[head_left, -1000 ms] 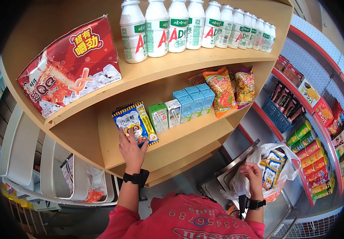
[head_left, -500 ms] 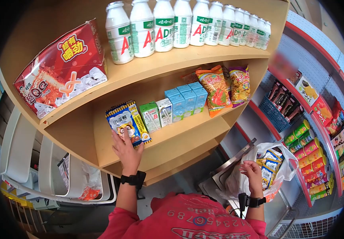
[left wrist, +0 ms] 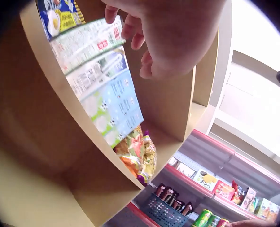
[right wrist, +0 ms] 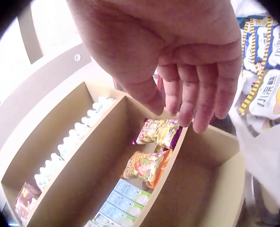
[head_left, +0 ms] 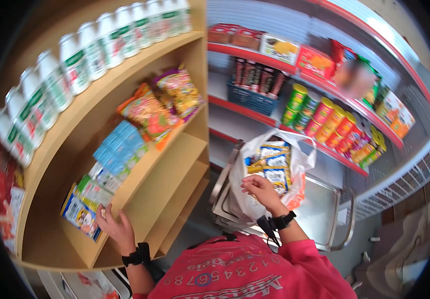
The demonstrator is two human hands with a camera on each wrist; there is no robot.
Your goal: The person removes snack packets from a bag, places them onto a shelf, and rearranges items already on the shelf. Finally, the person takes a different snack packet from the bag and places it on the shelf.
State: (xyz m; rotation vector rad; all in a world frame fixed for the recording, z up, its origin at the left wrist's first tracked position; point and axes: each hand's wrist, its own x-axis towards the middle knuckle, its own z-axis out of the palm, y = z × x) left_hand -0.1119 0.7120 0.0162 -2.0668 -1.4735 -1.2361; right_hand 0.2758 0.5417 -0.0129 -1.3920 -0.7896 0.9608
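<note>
My left hand is just off the shelf's front edge, its fingers loosely bent and empty. Closest to it are the blue snack packets with a raccoon picture, standing at the shelf's near end. A green drink carton stands right beside them; the left wrist view shows my fingers overlapping the cartons. Over the near rim of a white plastic bag hovers my right hand, relaxed, with nothing between its fingers. Inside the bag lie several more blue and white snack packets.
Light-blue cartons and two puffy snack bags stand farther along the wooden shelf. White bottles line the shelf above. The plastic bag sits on a metal cart. Behind it, a red-edged rack holds canisters and a blue basket.
The head view has swung right toward the cart and rack. My left hand, earlier touching the front snack packet, has come away from it. My right hand has moved over the bag.
</note>
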